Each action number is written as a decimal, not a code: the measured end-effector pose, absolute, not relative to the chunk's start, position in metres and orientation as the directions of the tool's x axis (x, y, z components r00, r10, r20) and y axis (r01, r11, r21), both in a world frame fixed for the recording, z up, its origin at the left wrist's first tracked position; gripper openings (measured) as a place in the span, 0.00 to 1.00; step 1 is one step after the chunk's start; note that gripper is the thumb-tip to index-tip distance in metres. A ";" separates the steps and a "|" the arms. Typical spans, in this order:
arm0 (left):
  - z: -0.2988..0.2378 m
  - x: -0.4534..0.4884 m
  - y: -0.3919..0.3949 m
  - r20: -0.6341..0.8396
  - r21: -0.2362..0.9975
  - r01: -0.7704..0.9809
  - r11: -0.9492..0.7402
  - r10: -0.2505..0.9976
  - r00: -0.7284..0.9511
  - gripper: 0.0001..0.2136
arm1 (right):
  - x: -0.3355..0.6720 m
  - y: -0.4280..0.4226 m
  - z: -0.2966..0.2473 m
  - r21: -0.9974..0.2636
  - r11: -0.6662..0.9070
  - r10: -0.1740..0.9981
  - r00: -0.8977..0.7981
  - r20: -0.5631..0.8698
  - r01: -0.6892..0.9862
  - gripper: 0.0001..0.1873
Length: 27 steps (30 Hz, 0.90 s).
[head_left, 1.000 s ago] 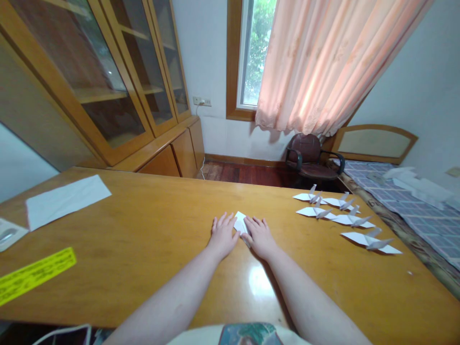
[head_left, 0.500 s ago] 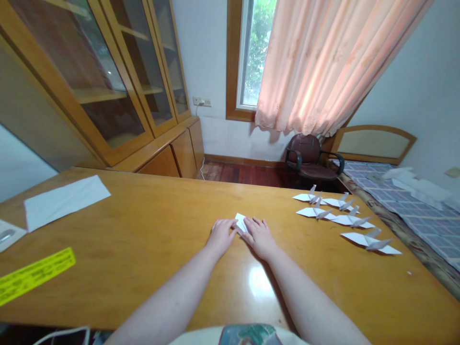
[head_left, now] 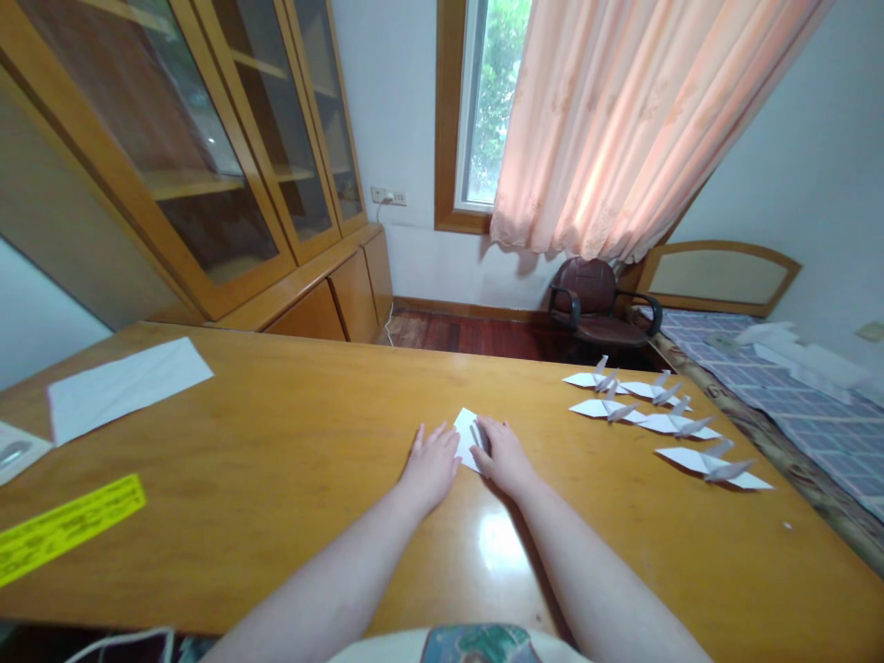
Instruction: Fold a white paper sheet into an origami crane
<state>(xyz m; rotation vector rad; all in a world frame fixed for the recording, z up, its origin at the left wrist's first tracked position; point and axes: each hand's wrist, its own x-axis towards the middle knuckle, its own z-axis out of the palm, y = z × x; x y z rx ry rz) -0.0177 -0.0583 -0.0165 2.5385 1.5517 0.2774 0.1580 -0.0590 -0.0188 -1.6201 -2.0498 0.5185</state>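
A small piece of folded white paper lies on the wooden table between my hands. My left hand rests flat with its fingers spread, its fingertips touching the paper's left edge. On the other side, my right hand has thumb and fingers closed on a flap at the paper's right edge. The flap looks slightly lifted. Part of the paper is hidden under the right fingers. Several white folded paper cranes stand in a group to the right.
A larger white sheet lies at the left of the table. Nearer are a yellow printed strip and a white item at the edge. Beyond the table stand a glass-door cabinet, an office chair and a bed.
My left hand has slid slightly nearer me and its fingers have spread. My right thumb and fingers have shifted to the paper's right flap, and more of the paper shows.
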 end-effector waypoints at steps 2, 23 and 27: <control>-0.016 -0.016 -0.060 0.047 0.223 0.869 -0.443 0.895 0.444 0.20 | 0.159 -0.058 -0.021 -0.605 0.201 0.979 -0.145 0.141 0.770 0.29; -0.007 -0.019 -0.060 0.017 0.302 0.878 -0.372 0.923 0.385 0.23 | 0.177 -0.053 -0.012 -0.343 0.050 0.996 -0.019 0.092 0.938 0.16; -0.008 -0.023 -0.054 0.003 0.339 0.865 -0.371 0.919 0.393 0.23 | 0.175 -0.053 -0.014 -0.397 0.166 0.983 -0.118 0.142 0.903 0.18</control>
